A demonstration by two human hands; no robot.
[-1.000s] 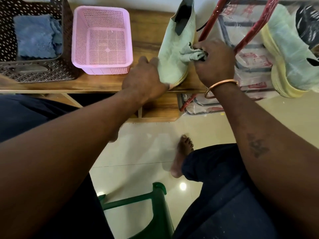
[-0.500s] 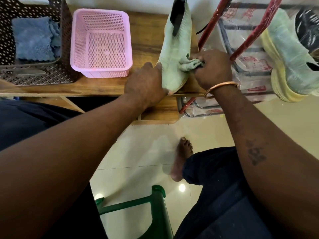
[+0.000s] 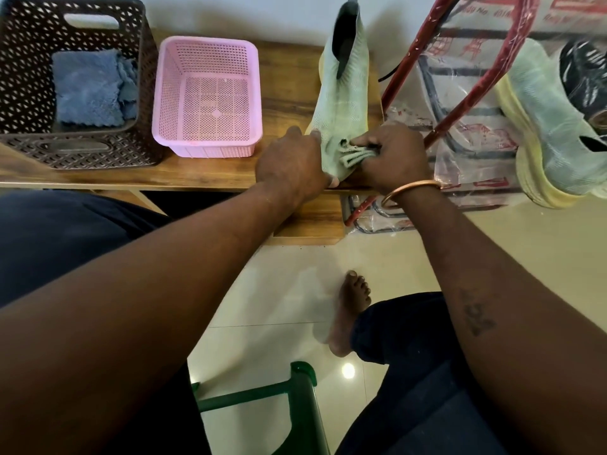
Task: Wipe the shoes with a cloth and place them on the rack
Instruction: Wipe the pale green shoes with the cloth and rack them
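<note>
Step in hand, by the look of it: wiping the toe end of the pale green knit shoe (image 3: 341, 103). It lies on the wooden tabletop (image 3: 213, 174), toe toward the person, collar pointing away. Left hand (image 3: 292, 165) grips the toe from its left side, fingers (image 3: 313, 134) curled over the upper; thumb mostly hidden, can't tell where it sits. Right hand (image 3: 394, 159) pinches the crumpled pale green cloth (image 3: 356, 154) between thumb and curled fingers (image 3: 366, 139), with the bunch pressed onto the upper just right of the left fingertips. Judgement on doing it well: the left grip is the clamp, so hold firm and low so the soft knit doesn't slide or fold under the strokes. Stroke away from the left fingers toward the collar, in short overlapping passes. The knit is meshy, so go light on pressure or dirt likely rubs in. The cloth is bunched small; a flatter fold would give more contact. The toe sits right at the tabletop edge below the fingers, and a hard pull toward the person could drag it off. The far side and sole rim will need the left hand to roll the shoe. The red-tube rack wrapped in clear plastic (image 3: 414, 60) stands just past the right fingers, and a second pale green shoe with a yellow sole (image 3: 551, 126) appears to sit on it, so the transfer should be a short reach right.
</note>
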